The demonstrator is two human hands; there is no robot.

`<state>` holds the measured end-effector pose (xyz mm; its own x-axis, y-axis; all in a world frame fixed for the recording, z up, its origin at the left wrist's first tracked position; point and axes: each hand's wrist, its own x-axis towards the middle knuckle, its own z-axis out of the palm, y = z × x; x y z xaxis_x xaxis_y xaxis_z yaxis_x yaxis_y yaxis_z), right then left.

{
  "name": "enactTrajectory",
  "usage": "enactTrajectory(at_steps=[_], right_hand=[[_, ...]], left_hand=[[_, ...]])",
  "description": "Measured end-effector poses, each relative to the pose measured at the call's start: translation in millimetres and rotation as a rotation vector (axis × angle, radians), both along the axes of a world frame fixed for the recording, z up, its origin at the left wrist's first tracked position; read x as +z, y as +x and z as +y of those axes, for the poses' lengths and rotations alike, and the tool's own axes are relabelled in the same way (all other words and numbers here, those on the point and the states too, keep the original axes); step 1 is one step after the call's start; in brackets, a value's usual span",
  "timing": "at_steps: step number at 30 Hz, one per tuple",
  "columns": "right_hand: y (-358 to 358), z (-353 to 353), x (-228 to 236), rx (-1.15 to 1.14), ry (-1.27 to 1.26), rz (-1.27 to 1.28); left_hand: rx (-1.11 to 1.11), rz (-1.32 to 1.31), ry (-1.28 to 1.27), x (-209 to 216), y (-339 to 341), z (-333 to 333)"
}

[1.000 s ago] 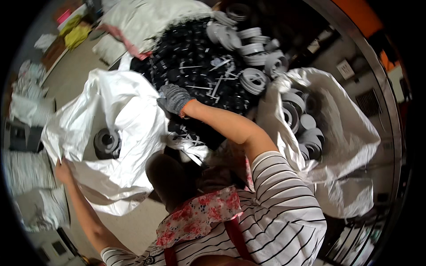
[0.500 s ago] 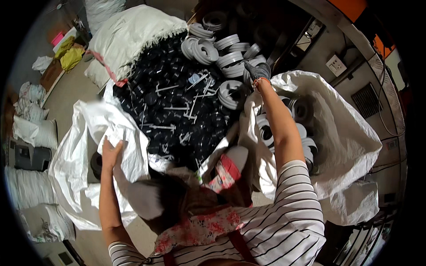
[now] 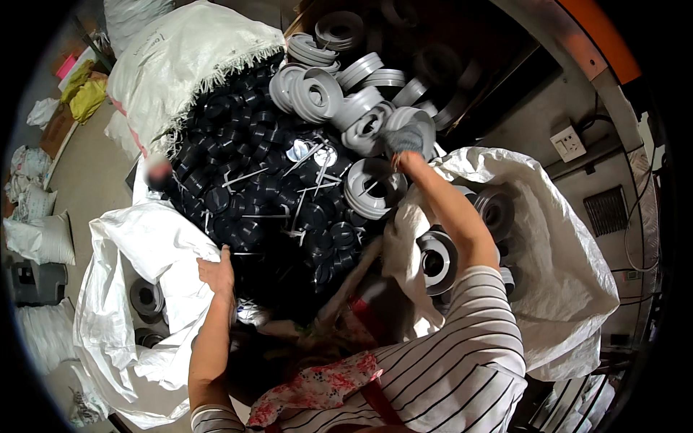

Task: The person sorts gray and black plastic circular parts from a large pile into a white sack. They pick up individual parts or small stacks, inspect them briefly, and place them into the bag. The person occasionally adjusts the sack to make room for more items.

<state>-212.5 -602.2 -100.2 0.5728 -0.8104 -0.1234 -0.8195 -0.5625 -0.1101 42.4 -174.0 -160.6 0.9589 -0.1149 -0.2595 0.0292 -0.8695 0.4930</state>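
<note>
The grey ring (image 3: 419,117) nearest my fingers lies at the lower right end of a loose heap of grey rings (image 3: 315,95), just above the mouth of the sack on my right. My right hand (image 3: 404,141), in a grey knitted glove, reaches onto that end of the heap; the fingers point down among the rings, and I cannot tell whether they are closed on one. My left hand (image 3: 218,273), bare and well apart from the right, has its fingers against the rim of the left sack (image 3: 170,234); whether they pinch the cloth I cannot make out. A separate ring stack (image 3: 374,189) sits below my glove, beside the black caps (image 3: 245,148), which spread between my two hands with thin white sticks (image 3: 299,209) scattered over them. The right sack (image 3: 559,278), white and open, holds more grey rings, while a few darker ones lie inside the left sack. Beyond the caps slumps a big white bag (image 3: 195,54) with a frayed edge. Farther off are a yellow cloth (image 3: 86,103) on my left and a wall socket (image 3: 568,144) on my right.
</note>
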Motion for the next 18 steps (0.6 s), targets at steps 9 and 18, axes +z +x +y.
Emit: enactTrajectory(at_steps=[9,18], right_hand=[[60.7,92.4,52.5,0.576,0.697,-0.333],[12.8,-204.9,67.3,-0.406,-0.279,-0.29]], left_hand=[[0.125,0.021,-0.583,-17.4,9.0,-3.9],[0.138,-0.055,-0.282,-28.4,6.1,-21.5]])
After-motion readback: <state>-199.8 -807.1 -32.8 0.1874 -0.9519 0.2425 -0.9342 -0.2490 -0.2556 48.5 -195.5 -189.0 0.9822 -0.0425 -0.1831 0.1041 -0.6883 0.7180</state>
